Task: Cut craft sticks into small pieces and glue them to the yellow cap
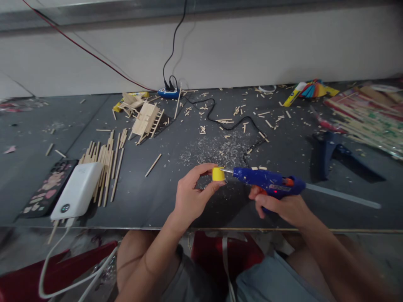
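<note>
Between the thumb and fingers of my left hand (195, 193) is a small yellow cap (218, 174), held just above the front of the dark table. My right hand (283, 205) grips a blue hot glue gun (267, 180) by its handle. The gun's metal nozzle (228, 170) points left and meets the cap's upper right edge. A long translucent glue stick (343, 196) sticks out of the gun's back, and a small red light glows on its side. Past my hands, wood crumbs and dried glue bits (217, 149) lie scattered.
Left stand a white power bank (77, 191), a patterned phone (47, 188) and a bundle of wooden sticks (108, 167). Small stick-built furniture (146, 119) sits behind them. A blue power strip (168, 92) feeds a black cord (214, 113). Right lies a dark blue tool (330, 155).
</note>
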The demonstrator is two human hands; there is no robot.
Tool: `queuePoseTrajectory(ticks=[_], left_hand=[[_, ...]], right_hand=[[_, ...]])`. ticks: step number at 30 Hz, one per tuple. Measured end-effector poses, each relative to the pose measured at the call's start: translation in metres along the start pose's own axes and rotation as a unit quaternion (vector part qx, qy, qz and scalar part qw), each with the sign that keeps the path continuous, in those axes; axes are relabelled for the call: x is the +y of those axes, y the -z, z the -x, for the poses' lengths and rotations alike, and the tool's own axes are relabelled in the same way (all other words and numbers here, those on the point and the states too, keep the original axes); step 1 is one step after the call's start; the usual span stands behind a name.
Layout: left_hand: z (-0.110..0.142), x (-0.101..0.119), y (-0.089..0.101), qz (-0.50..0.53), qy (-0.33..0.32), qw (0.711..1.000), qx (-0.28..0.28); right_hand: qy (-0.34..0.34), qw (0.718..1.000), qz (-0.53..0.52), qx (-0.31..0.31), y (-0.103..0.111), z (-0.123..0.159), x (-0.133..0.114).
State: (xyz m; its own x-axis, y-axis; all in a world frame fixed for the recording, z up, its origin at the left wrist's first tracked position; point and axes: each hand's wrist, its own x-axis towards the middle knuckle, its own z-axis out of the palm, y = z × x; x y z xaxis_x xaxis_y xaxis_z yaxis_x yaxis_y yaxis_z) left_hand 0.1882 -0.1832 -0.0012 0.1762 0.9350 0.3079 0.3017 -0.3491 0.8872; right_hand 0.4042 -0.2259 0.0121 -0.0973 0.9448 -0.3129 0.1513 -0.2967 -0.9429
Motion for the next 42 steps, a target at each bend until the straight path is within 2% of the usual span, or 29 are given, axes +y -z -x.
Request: queuePoseTrajectory(ticks=[8,13,16,21,24,29,35,37,40,42], left_hand=[[0.000,0.000,-0.001,0.001,0.009,1.000,0.001],[0.001,0.000,-0.001,-0.001,0.028,1.000,-0.004],[0.001,0.000,-0.002,0.002,0.044,0.999,-0.002],[-0.003,-0.003,-0.001,0.005,0.095,0.995,-0.001],[-0.006,-0.005,-0.001,-0.009,0.090,0.996,0.010],[-0.009,-0.010,-0.003,-0.002,0.093,0.995,0.026],[-0.006,-0.013,-0.007,0.017,0.103,0.994,0.018],[-0.005,-0.013,-0.007,0.014,0.104,0.994,0.014],[-0.004,-0.012,-0.008,0.018,0.110,0.994,0.010],[-0.003,-0.010,-0.010,0.022,0.108,0.994,0.005]], right_hand=[[0.038,0.988,-0.145,-0.024,0.004,-0.003,0.008],[0.064,0.972,-0.218,-0.066,0.012,-0.009,0.017],[0.037,0.969,-0.235,-0.068,0.017,-0.015,0.016],[-0.070,0.973,-0.217,-0.042,0.027,-0.032,0.009],[-0.102,0.976,-0.188,-0.036,0.031,-0.042,0.007],[-0.109,0.980,-0.162,0.026,0.040,-0.048,0.010],[-0.075,0.981,-0.098,0.147,0.063,-0.041,0.015],[-0.049,0.975,-0.094,0.194,0.072,-0.041,0.014],[-0.018,0.952,-0.050,0.300,0.083,-0.039,0.012],[0.011,0.944,0.000,0.329,0.084,-0.036,0.010]])
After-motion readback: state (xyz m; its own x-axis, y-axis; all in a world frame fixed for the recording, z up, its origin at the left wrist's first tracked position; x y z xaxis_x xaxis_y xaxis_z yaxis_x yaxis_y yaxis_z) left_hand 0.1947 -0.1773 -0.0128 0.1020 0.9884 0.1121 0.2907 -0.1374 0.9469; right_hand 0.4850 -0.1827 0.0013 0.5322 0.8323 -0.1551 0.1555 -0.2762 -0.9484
